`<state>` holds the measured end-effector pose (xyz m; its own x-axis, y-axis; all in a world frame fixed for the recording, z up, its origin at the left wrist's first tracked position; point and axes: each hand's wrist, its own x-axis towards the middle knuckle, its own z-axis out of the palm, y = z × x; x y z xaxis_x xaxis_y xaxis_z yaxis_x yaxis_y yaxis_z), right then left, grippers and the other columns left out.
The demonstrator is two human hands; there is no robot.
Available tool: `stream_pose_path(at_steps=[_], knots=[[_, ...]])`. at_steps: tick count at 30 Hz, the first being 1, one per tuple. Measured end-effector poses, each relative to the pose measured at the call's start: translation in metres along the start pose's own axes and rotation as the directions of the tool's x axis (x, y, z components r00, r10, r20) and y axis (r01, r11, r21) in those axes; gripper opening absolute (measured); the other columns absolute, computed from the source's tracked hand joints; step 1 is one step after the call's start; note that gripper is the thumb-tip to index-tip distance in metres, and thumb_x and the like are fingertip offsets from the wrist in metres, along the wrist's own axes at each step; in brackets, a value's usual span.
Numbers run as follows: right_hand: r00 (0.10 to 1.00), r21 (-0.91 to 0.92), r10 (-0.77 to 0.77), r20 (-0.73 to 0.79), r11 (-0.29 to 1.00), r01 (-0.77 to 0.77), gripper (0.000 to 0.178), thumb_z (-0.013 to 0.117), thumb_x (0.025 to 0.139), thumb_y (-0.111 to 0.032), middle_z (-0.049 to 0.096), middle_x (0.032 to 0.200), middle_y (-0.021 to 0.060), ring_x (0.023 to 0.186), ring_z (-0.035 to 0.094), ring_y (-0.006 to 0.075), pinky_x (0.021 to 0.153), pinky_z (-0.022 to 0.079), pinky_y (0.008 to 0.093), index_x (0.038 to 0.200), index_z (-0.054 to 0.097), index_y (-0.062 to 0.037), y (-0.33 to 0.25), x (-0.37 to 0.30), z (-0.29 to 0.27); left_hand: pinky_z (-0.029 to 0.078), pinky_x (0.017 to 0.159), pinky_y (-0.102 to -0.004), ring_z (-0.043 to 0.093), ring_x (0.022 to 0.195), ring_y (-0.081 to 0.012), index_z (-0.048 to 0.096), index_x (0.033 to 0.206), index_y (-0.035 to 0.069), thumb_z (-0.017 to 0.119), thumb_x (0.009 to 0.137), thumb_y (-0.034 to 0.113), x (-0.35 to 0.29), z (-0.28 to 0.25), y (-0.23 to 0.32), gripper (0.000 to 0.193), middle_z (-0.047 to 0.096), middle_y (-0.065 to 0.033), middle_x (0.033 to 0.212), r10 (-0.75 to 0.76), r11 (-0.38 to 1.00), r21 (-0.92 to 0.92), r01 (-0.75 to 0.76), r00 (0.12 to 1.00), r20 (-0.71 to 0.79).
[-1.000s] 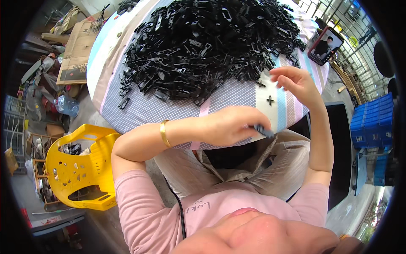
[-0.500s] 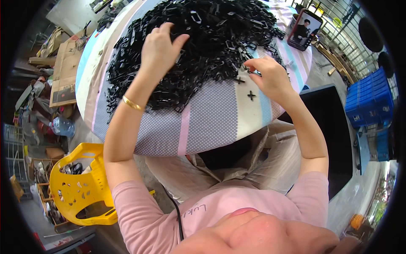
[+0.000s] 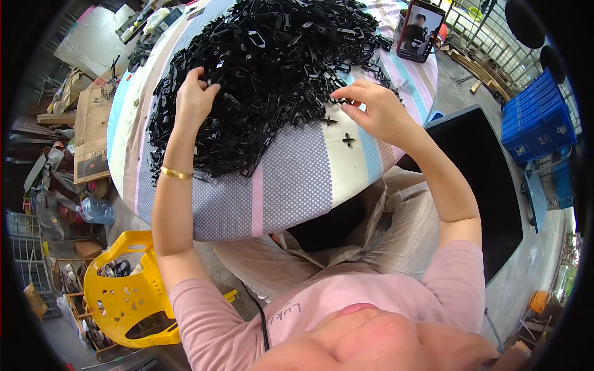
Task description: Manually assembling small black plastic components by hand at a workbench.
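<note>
A large heap of small black plastic pieces [image 3: 272,80], some shaped like oblong frames, covers much of the round table. Over the heap's left side is my left hand [image 3: 197,105], its thumb and forefinger apart and nothing visible between them. At the heap's right edge, my right hand [image 3: 380,114] pinches a small black plastic piece [image 3: 340,101] between thumb and fingertips; its exact shape is partly hidden. Just below that hand, a black cross-shaped piece [image 3: 348,140] lies on the striped tablecloth [image 3: 291,173], with another cross-shaped piece [image 3: 330,121] closer to the heap.
A phone [image 3: 421,31] stands upright at the table's far right. Beyond the right edge are a large black bin [image 3: 479,179] and blue crates [image 3: 538,117]. A yellow plastic chair [image 3: 120,297] is at the lower left, near a cardboard box [image 3: 91,136] and clutter.
My left hand has moved down and left over the heap, its fingers less raised. The right hand stays by the heap's edge, still pinching. The whole view has shifted slightly.
</note>
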<state>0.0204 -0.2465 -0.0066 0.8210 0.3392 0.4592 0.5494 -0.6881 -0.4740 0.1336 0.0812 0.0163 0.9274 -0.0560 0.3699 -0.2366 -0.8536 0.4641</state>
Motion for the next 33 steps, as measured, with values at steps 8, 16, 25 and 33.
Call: stream_pose_path(at_steps=[8, 16, 25, 33], knots=[[0.996, 0.328, 0.036, 0.085, 0.943, -0.062, 0.024, 0.062, 0.077, -0.004, 0.06, 0.083, 0.0026, 0.074, 0.057, 0.0096, 0.062, 0.049, 0.0235, 0.101, 0.062, -0.0043, -0.003, 0.004, -0.002, 0.048, 0.075, -0.0378, 0.059, 0.082, -0.0317, 0.059, 0.104, 0.0, 0.067, 0.073, 0.008, -0.044, -0.005, 0.044, 0.033, 0.06, -0.0152, 0.089, 0.284, 0.956, 0.124, -0.266, 0.946, -0.155], [0.924, 0.184, 0.152, 0.351, 0.956, -0.228, 0.021, 0.064, 0.071, -0.003, 0.062, 0.081, 0.0023, 0.068, 0.058, 0.0084, 0.057, 0.045, 0.0228, 0.092, 0.061, -0.0019, -0.004, 0.003, -0.032, 0.047, 0.051, -0.0219, 0.06, 0.064, -0.0127, 0.059, 0.104, -0.002, 0.058, 0.083, 0.005, -0.065, -0.014, 0.06, 0.022, 0.058, -0.0091, 0.088, 0.136, 0.802, -0.565, -0.196, 0.98, -0.146], [0.997, 0.398, -0.06, -0.052, 0.914, 0.076, 0.021, 0.069, 0.069, 0.004, 0.065, 0.093, 0.0099, 0.079, 0.061, 0.0159, 0.064, 0.049, 0.0245, 0.089, 0.064, -0.0001, -0.057, -0.003, -0.017, 0.041, 0.053, -0.0174, 0.05, 0.058, -0.0048, 0.059, 0.11, 0.0, 0.051, 0.092, 0.017, -0.109, 0.009, 0.09, 0.026, 0.058, -0.0013, 0.069, 0.149, 0.397, -0.705, 0.588, 0.716, 0.682], [0.947, 0.089, -0.286, -0.142, 0.95, 0.301, 0.021, 0.07, 0.068, -0.001, 0.066, 0.09, 0.0093, 0.083, 0.062, 0.0245, 0.07, 0.05, 0.0314, 0.088, 0.066, -0.0019, -0.057, -0.002, 0.009, 0.042, 0.101, -0.0352, 0.053, 0.109, -0.0266, 0.035, 0.126, -0.011, 0.041, 0.089, -0.003, -0.112, 0.011, 0.09, 0.039, 0.046, -0.0178, 0.121, 0.404, -0.031, -0.749, 0.661, 0.694, 0.596]])
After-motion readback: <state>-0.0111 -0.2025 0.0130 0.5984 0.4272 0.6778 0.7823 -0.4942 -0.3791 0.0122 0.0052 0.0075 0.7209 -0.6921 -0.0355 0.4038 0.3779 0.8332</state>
